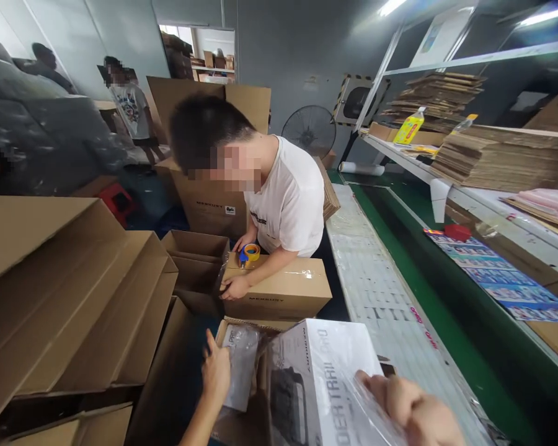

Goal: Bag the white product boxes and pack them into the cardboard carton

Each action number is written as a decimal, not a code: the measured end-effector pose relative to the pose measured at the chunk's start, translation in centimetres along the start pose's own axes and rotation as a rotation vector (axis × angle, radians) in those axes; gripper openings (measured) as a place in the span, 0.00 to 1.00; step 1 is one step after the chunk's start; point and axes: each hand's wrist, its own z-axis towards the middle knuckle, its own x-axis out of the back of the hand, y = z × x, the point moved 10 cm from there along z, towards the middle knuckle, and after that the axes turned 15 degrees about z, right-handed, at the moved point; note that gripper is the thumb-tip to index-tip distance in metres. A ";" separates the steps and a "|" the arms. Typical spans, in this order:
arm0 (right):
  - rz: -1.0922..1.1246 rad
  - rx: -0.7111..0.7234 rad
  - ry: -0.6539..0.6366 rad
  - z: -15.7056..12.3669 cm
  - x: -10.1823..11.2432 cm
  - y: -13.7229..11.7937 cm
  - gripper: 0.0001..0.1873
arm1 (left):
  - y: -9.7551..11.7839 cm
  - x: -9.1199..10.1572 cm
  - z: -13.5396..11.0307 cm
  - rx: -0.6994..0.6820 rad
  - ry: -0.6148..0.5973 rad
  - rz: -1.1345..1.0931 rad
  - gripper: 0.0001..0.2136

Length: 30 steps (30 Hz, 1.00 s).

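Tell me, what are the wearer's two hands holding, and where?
Right hand grips the plastic-wrapped white box at its right side; left hand rests on the open carton's flap.

My left hand: bare, no glove, no ring.
My right hand: bare, ungloved.
My forearms: no sleeves showing.

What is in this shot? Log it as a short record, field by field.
left hand: left hand lies flat on the open flap of a cardboard carton
right hand: right hand lies on a white printed box in clear wrap
in carton: plastic bag beside the white box
co-worker: person in white shirt leans over a sealed brown box, tape dispenser on it
left side: open cartons
right side: green conveyor, shelf of flat cardboard
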 end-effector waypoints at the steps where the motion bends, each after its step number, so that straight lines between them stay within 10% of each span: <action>1: 0.012 -0.012 0.082 -0.4 1.0 1.7 0.29 | 0.0 -0.6 0.1 -0.018 -0.041 -0.028 0.18; 7: -0.135 -0.449 0.084 -5.6 1.0 21.0 0.28 | 1.4 -1.0 1.3 -0.200 -0.024 -0.061 0.18; 11: -0.248 -0.666 0.140 -9.8 5.0 29.6 0.11 | 1.6 -1.6 3.0 -0.299 0.026 -0.155 0.13; 15: -0.336 -0.781 0.345 -13.7 12.7 29.3 0.02 | 3.2 -2.7 4.0 -0.341 0.068 -0.352 0.09; 20: -0.455 -0.962 0.815 -20.5 21.5 25.2 0.26 | 2.9 -2.8 4.8 -0.353 0.084 -0.690 0.38; 23: -0.200 -1.198 0.879 -23.9 20.5 27.6 0.31 | 0.0 -4.4 5.8 -0.289 -0.188 -1.114 0.41; 27: 0.471 -1.412 1.017 -25.7 13.9 32.7 0.30 | -1.0 -7.7 4.1 -0.185 -0.769 -1.366 0.33; 30: 0.602 -1.459 1.073 -25.6 11.4 34.9 0.32 | -2.0 -8.2 3.9 -0.072 -0.745 -1.399 0.25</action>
